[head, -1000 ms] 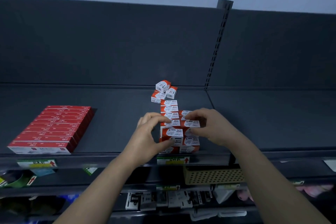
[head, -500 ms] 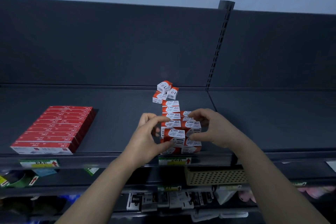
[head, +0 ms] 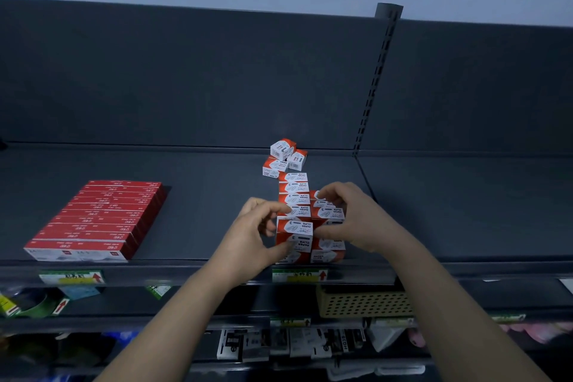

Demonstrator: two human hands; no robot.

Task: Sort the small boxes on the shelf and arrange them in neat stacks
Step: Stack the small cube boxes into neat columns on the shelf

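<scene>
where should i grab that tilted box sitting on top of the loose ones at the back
Pinch the tilted box by its left and right faces, coming down from above and in front. It perches askew on two loose boxes, so its upper sides look free. The left hand and right hand grip the front stacks.

Shelf [head: 192, 226] with stacked paper clip boxes [head: 294, 228], pinched by left hand [head: 248, 239] from 9 o'clock, right hand [head: 356, 220] from 3 o'clock. Three loose boxes [head: 283, 158] at 12 o'clock; flat red boxes [head: 99, 220] at 9 o'clock.
</scene>
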